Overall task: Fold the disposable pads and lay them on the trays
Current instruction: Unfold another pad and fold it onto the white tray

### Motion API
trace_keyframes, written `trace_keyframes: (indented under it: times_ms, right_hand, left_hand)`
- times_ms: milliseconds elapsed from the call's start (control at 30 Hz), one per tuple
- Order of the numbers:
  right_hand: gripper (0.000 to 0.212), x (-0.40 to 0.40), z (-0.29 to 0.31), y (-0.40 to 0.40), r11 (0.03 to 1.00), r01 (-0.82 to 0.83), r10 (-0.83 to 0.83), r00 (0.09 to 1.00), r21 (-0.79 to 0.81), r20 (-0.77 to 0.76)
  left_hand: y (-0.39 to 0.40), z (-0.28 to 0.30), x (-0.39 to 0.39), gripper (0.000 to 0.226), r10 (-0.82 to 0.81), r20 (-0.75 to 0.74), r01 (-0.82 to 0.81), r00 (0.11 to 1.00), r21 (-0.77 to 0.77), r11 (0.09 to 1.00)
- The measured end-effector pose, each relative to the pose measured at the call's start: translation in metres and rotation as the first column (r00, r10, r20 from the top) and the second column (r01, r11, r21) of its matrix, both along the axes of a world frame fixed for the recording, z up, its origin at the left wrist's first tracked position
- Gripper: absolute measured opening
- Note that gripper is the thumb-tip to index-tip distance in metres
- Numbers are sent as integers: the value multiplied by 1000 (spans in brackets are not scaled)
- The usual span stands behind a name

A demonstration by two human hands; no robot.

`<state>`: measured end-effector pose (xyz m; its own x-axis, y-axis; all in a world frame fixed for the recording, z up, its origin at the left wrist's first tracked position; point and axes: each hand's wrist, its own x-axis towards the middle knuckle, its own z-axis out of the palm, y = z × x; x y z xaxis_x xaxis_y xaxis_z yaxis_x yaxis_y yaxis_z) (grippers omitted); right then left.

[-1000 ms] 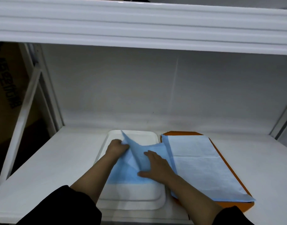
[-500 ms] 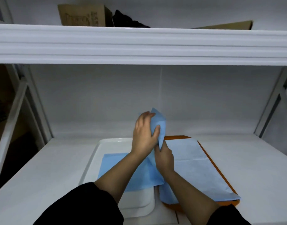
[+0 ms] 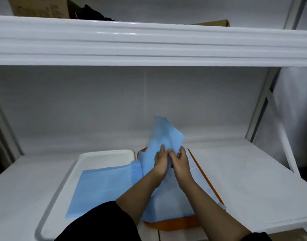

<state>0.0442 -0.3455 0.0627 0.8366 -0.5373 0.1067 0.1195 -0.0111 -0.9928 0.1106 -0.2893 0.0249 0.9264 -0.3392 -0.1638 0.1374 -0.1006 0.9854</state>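
We're midway, we reckon: on the shelf (image 3: pixel 236 173) the white tray (image 3: pixel 104 154) carries the blue pad (image 3: pixel 104 185), still only half laid there, its right part lifted over the orange tray (image 3: pixel 177 224), where a paler pad (image 3: pixel 173 204) already lies; left hand (image 3: pixel 161 162) and right hand (image 3: pixel 180 161) both pinch that raised flap, fold unfinished

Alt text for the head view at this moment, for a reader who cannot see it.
Both hands, left hand and right hand, pinch a blue pad and hold its end raised above an orange tray; the rest trails onto a white tray, on a white shelf.
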Motion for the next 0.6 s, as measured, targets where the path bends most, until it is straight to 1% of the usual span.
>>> trace_keyframes:
  times_ms: [33,100,167,200,233,300,367,400,467,533,600]
  right_hand:
    - [30,0,-5,-13,999,47,-47,999,3,-19]
    - [21,-2,-12,-34,993,121,-121,991,-8,-58]
    - [12,-5,-23,-56,983,180,-182,978,-27,-101]
    - [12,-8,-31,-65,979,203,-205,970,-28,-132]
    - [16,-11,-38,-73,974,225,-226,960,-30,-163]
    - [28,-16,-56,-88,961,270,-275,937,-57,-216]
    - [34,-19,-70,-100,948,293,-317,907,-128,-277]
    - [35,-24,-70,-102,942,296,-333,889,-160,-315]
    - [43,-33,-74,-109,926,305,-371,843,-222,-389]
    - [46,-40,-80,-115,908,292,-403,801,-299,-443]
    - [46,-45,-86,-119,892,275,-428,769,-359,-474]
  left_hand:
    - [-8,2,-5,100,-33,-13,33,999,-13,999]
    - [-16,11,-21,83,-160,16,160,987,40,986]
    - [-19,18,-35,72,-274,67,259,959,178,949]
    - [-20,16,-41,65,-339,85,303,937,288,908]
    - [-20,13,-46,60,-415,91,343,905,421,840]
    - [-16,-4,-51,61,-555,95,350,827,685,639]
    - [-11,-18,-52,65,-623,33,338,781,817,467]
    - [-10,-24,-50,65,-643,0,333,766,856,397]
    - [-8,-28,-51,64,-670,-65,341,739,894,290]
    - [-7,-28,-52,63,-682,-114,344,722,915,211]
    - [-4,-29,-53,62,-694,-151,350,704,924,154]
